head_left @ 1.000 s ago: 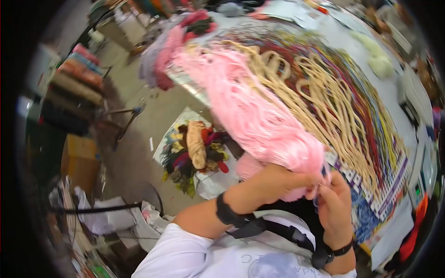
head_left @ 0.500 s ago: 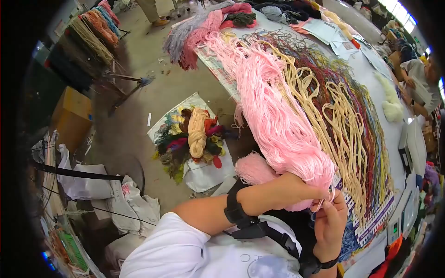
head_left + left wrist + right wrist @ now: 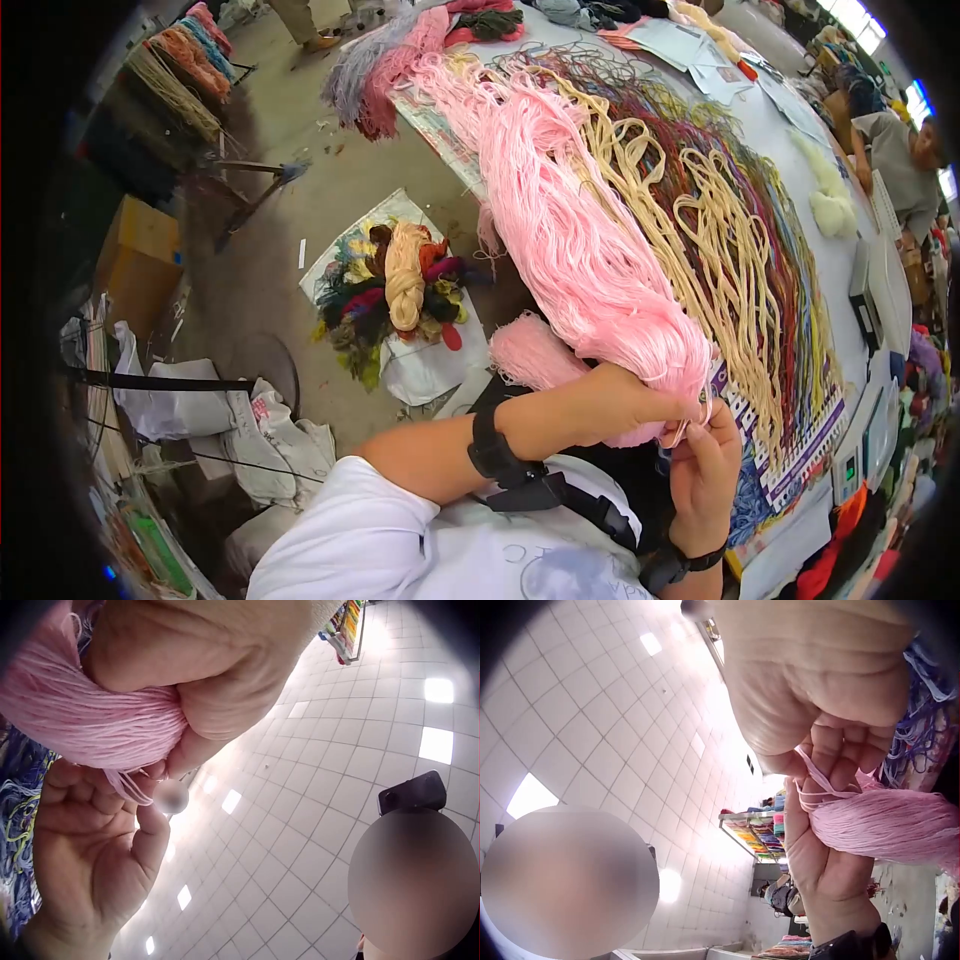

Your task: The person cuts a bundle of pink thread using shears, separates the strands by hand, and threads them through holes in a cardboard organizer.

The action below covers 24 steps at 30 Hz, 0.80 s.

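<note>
A thick pink yarn skein (image 3: pixel 570 220) stretches from the far left of the table toward the body. My left hand (image 3: pixel 640 400) grips its near end, the thumb over the bundle. In the right wrist view, a few pink strands (image 3: pixel 814 796) loop off that end. My right hand (image 3: pixel 705 462) meets the left there, fingers curled, pinching these strands between thumb and fingertips. The left wrist view shows the strands (image 3: pixel 129 787) hanging just above the right thumb. A second pink bundle (image 3: pixel 535 352) shows below the left forearm.
Beige yarn (image 3: pixel 725 235) and many coloured threads lie along the table beside the pink skein, ending at a purple-and-white card strip (image 3: pixel 805 460). On the floor, mixed yarn skeins (image 3: pixel 400 285) rest on a white sheet. A cardboard box (image 3: pixel 140 255) stands left. A person (image 3: pixel 900 165) is at far right.
The head view has swung and steadied, and the scene sits slightly further left than half a second ago. Both hands stay together at the skein's near end, with small finger movement.
</note>
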Tool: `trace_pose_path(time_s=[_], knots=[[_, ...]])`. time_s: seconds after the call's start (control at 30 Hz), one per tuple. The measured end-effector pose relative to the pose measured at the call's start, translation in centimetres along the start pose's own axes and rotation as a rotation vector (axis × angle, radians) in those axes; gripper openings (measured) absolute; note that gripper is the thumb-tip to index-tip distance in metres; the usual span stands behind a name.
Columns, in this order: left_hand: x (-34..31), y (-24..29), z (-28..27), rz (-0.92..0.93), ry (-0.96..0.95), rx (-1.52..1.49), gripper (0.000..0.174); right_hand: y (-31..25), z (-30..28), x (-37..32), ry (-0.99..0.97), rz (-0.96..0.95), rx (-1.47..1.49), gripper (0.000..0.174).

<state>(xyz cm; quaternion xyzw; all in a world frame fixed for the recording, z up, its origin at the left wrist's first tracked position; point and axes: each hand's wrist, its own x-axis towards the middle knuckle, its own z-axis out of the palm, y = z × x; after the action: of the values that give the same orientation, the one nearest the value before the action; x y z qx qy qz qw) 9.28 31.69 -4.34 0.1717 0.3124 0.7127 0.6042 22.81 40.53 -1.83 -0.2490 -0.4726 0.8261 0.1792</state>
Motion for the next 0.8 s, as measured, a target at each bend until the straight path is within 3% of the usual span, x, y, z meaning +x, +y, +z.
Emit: trace_pose_path(time_s=[0.8], knots=[[0.4, 0.0, 1.4, -0.012, -0.005, 0.044, 0.063, 0.2, -1.9, -0.9, -0.005, 0.043, 0.029, 0.014]])
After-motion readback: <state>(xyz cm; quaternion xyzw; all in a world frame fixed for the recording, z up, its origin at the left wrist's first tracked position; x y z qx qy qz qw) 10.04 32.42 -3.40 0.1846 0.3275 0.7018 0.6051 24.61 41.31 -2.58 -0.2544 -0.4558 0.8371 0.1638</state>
